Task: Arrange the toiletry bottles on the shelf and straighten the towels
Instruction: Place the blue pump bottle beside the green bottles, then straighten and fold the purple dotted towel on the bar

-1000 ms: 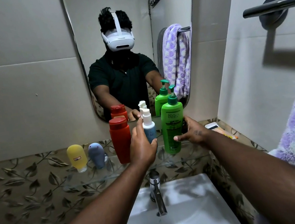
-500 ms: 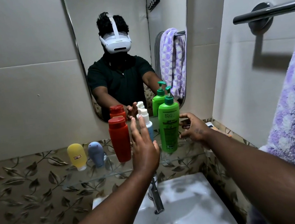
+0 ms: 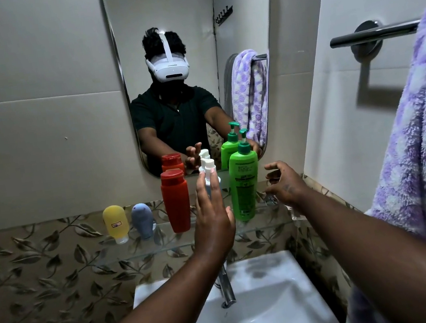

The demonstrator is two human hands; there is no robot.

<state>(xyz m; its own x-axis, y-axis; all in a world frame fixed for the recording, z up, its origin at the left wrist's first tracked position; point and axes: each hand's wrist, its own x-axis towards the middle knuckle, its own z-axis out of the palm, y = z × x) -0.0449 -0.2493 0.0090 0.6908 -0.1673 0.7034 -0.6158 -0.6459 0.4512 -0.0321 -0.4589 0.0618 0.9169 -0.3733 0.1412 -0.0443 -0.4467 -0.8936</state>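
Home bathroom. White washbasin (image 3: 267, 304) with chrome tap (image 3: 227, 288); wall mirror (image 3: 187, 28); glass shelf (image 3: 163, 247) carrying toiletry bottles (image 3: 176, 202); purple towel (image 3: 423, 145) on a chrome rail (image 3: 372, 34); leaf-pattern tiles (image 3: 30, 269).

My arms are bare up to the elbows and my hands are bare too. My right hand (image 3: 285, 185) carries a small dark marking on its back. In the mirror (image 3: 243, 34) I wear a dark short-sleeved polo shirt and a white headset with a white top strap.
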